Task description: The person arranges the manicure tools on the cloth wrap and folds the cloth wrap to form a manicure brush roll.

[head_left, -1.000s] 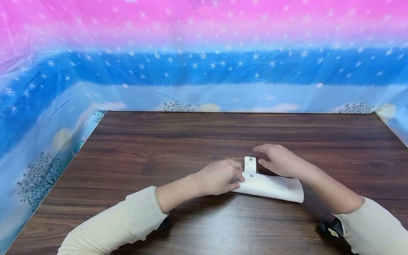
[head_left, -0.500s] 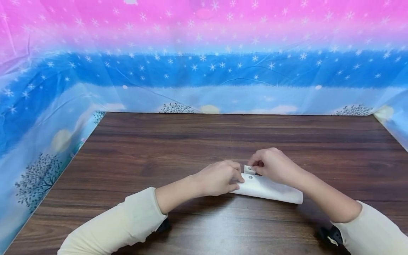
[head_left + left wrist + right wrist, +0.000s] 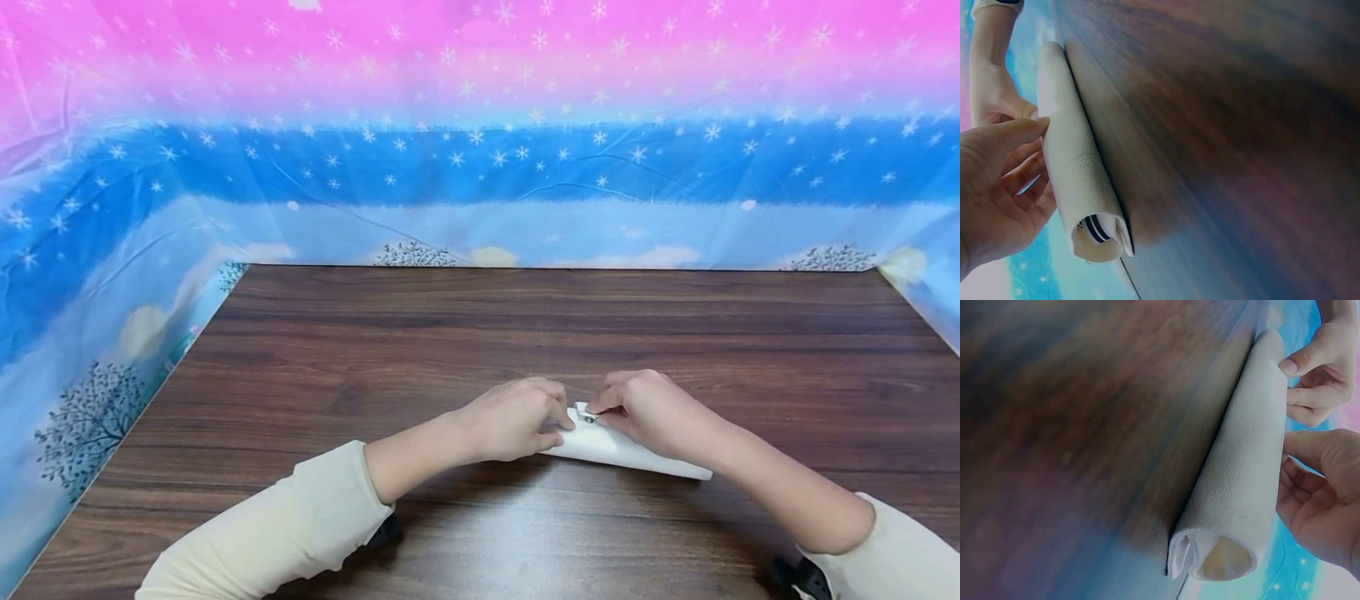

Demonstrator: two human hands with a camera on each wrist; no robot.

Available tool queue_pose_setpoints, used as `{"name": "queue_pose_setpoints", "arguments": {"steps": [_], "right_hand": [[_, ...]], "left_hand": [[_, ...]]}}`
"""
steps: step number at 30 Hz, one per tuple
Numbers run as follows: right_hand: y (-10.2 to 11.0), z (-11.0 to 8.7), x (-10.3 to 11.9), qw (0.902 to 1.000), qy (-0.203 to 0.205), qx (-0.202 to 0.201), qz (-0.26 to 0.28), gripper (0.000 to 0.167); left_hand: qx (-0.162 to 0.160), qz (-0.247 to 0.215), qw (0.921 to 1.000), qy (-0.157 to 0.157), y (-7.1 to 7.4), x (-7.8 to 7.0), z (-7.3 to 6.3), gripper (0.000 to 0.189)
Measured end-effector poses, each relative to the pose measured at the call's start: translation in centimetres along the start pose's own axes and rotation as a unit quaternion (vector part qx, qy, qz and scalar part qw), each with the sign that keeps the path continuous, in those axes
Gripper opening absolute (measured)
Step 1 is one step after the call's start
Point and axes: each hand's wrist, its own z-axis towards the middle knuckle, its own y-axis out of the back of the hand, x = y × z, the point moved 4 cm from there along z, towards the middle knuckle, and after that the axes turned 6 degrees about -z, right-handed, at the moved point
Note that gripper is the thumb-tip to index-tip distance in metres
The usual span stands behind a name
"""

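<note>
A white fabric roll-up case [image 3: 611, 450] lies on the wooden table, rolled into a tube. My left hand [image 3: 513, 419] holds its left part, thumb on the near side and fingers over the top. At its back edge the short snap strap [image 3: 581, 407] is folded forward over the roll, and my right hand [image 3: 652, 412] pinches it beside the metal snap. In the left wrist view, something with dark and white stripes [image 3: 1095, 229] shows inside the roll's end. The other end, in the right wrist view, shows a yellowish inside [image 3: 1227, 559].
The dark wood table [image 3: 375, 333] stretches out around the case. A pink and blue snowflake cloth [image 3: 450, 158] hangs behind it and along the sides. Black wrist straps [image 3: 386, 531] show at the sleeve cuffs.
My right hand has come in from beside the upright strap, taken hold of it and bent it down towards the roll. My left hand has stayed on the case.
</note>
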Motion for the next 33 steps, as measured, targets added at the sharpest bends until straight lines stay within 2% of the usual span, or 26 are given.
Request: {"name": "queue_pose_setpoints", "arguments": {"steps": [11,15,18,21,26,33], "right_hand": [[-0.1,-0.3,0.7,0.9997,-0.01,0.02,0.009,0.016],[-0.4,-0.7,1.0,0.9991,-0.018,0.038,0.004,0.033],[-0.7,-0.9,1.3,0.9991,-0.016,0.034,-0.018,0.039],[-0.9,-0.9,1.5,0.9989,-0.013,0.025,-0.037,0.036],[-0.9,-0.8,1.4,0.999,-0.007,0.022,-0.037,0.034],[-0.5,-0.6,1.1,0.9997,0.0,0.026,0.002,0.03]], "left_hand": [[-0.002,-0.003,1.0,0.001,0.0,0.0,0.0,0.021],[-0.004,-0.002,1.0,-0.004,-0.1,0.0,0.0,0.021],[-0.006,-0.004,1.0,-0.005,-0.1,0.1,0.0,0.02],[-0.008,-0.007,0.9999,-0.004,-0.1,0.1,0.1,0.019],[-0.008,-0.012,0.9999,-0.004,-0.1,0.1,0.1,0.017],[-0.008,-0.013,0.9999,-0.006,-0.1,0.2,0.2,0.017]]}}
